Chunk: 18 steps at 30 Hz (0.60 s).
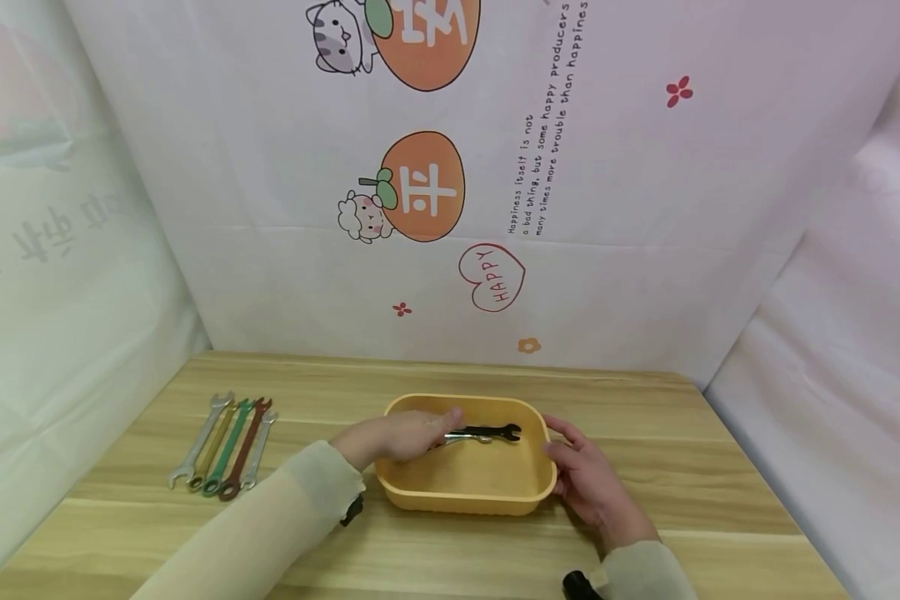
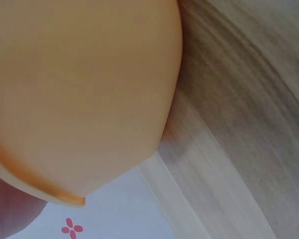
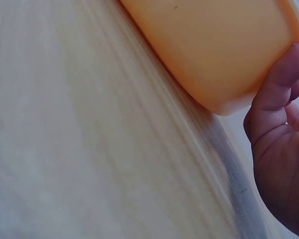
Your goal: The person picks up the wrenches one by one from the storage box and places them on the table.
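A yellow plastic bin [image 1: 465,504] stands on the table. My left hand [image 1: 412,435] reaches over its left side to a black wrench [image 1: 498,432] and a silver wrench [image 1: 474,438] inside. That hand covers the wrenches' left ends, and its fingertips are hidden, so a grip on them cannot be made out. On the right, my right hand [image 1: 588,475] holds the bin's end wall, its thumb [image 3: 284,69] against the outside. The left wrist view shows mostly the bin's outer wall [image 2: 89,89].
Several wrenches lie side by side at the table's left: a large silver one [image 1: 201,442], a gold one [image 1: 212,450], a green one [image 1: 227,446], a dark red one [image 1: 247,446] and a small silver one [image 1: 258,450]. A printed white cloth [image 1: 607,292] hangs behind the wooden table [image 1: 682,467].
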### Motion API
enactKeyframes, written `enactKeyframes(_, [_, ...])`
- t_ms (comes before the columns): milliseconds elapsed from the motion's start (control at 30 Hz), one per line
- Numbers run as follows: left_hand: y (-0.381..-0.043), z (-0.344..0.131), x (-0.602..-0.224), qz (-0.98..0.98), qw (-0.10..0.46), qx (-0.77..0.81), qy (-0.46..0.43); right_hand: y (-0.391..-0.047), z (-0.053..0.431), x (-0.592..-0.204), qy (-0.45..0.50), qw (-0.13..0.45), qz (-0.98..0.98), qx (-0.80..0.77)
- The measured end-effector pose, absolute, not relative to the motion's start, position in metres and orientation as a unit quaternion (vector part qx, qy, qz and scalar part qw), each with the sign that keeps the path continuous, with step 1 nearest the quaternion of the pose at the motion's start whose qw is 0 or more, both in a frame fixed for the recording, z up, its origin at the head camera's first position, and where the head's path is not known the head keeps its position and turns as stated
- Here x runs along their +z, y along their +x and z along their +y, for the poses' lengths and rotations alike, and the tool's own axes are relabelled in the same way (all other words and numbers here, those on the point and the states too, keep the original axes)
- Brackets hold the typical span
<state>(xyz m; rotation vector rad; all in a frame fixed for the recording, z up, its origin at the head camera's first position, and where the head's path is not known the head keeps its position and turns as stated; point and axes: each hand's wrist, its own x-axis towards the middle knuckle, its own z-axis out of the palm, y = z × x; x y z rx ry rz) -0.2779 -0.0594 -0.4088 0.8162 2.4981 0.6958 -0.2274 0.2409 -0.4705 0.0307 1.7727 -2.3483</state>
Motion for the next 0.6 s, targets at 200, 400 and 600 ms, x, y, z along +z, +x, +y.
enactKeyframes(200, [-0.2756,-0.0574,-0.4086,0.895,0.21,0.252,0.301,-0.2279,0.2417,-0.4703,0.008,0.097,0.596,-0.797])
enactKeyframes(400, [-0.2756,-0.0563,-0.411,0.888,0.217,0.255,0.314,-0.2278,0.2424,-0.4705,0.009,0.099,0.596,-0.797])
enactKeyframes(600, [-0.2758,-0.0544,-0.4155,0.893,0.203,0.239,0.322,-0.2271,0.2413,-0.4702,0.012,0.098,0.596,-0.797])
